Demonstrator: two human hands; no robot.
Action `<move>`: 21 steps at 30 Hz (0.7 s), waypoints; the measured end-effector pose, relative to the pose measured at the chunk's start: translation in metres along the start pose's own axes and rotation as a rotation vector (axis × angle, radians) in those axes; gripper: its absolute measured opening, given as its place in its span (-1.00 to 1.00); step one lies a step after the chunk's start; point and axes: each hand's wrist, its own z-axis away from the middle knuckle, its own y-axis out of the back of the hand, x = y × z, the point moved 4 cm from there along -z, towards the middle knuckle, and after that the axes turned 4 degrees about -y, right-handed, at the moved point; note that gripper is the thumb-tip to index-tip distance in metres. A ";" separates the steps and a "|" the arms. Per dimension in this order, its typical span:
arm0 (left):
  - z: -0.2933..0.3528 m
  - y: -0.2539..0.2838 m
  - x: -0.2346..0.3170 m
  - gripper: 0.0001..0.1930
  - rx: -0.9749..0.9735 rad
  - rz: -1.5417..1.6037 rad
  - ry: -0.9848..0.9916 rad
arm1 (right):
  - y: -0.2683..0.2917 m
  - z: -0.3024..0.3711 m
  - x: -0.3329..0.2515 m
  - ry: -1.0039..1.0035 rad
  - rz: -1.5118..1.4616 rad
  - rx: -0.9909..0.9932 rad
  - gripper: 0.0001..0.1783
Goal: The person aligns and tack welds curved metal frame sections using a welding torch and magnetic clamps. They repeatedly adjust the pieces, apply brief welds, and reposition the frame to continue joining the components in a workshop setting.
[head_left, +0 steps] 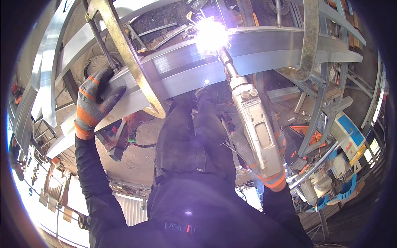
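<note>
My right hand (245, 149), in a grey and orange glove, is wrapped round a white and silver handheld welding gun (257, 124). The gun's metal nozzle points up and away, and its tip meets a blinding white glare (211, 36) at the long metal bar (173, 74). That glare hides the spot where tip and metal meet. Gloved the same way, my left hand (92, 103) grips the bar further left, its thumb on the near side. Beside it, a brass-coloured clamp (130, 58) crosses the bar, with its threaded screw (103, 43) close to my fingertips.
A second clamp (309, 41) crosses the bar's right part. Curved metal strips (47, 78) stand at the left. Metal frames (320, 111), an orange crate (308, 135) and a white and blue machine (347, 132) are at the right. Scrap pieces (159, 35) lie on the floor beyond.
</note>
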 end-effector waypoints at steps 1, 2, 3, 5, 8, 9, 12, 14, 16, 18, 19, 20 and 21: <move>0.000 0.000 0.000 -0.40 -0.008 0.005 0.009 | 0.000 0.000 0.000 0.002 0.007 -0.002 -0.22; 0.000 0.000 -0.001 -0.40 -0.016 0.009 0.018 | 0.000 0.000 0.000 0.004 0.007 -0.003 -0.22; 0.000 0.000 -0.001 -0.39 -0.009 0.008 0.018 | 0.000 0.000 0.000 0.008 0.007 -0.003 -0.22; 0.001 0.000 -0.001 -0.39 -0.018 0.007 0.017 | 0.000 0.001 0.000 0.007 0.008 -0.003 -0.22; 0.002 0.000 -0.001 -0.38 -0.016 0.020 0.033 | 0.000 0.001 0.001 0.011 0.013 -0.002 -0.21; 0.002 -0.001 -0.001 -0.38 -0.026 0.022 0.042 | -0.001 0.001 0.001 0.007 0.009 -0.003 -0.21; 0.003 -0.001 -0.002 -0.37 -0.019 0.029 0.037 | -0.001 0.001 0.001 0.012 0.004 -0.002 -0.21; 0.003 -0.001 -0.002 -0.37 -0.021 0.012 0.040 | -0.001 0.001 0.002 0.011 0.005 0.001 -0.20; 0.003 -0.002 -0.003 -0.37 -0.003 0.036 0.020 | -0.001 0.002 0.002 0.014 -0.005 0.001 -0.20; 0.003 -0.002 -0.004 -0.36 -0.009 0.032 0.012 | -0.001 0.003 0.002 0.013 -0.013 0.003 -0.20; 0.003 -0.002 -0.005 -0.36 -0.013 0.028 0.016 | -0.001 0.004 0.002 0.014 -0.013 0.006 -0.19; 0.003 -0.002 -0.006 -0.36 -0.016 0.033 0.018 | -0.001 0.004 0.003 0.013 -0.015 0.008 -0.19; 0.004 -0.002 -0.007 -0.36 -0.020 0.036 0.027 | -0.001 0.005 0.003 0.012 -0.018 0.006 -0.19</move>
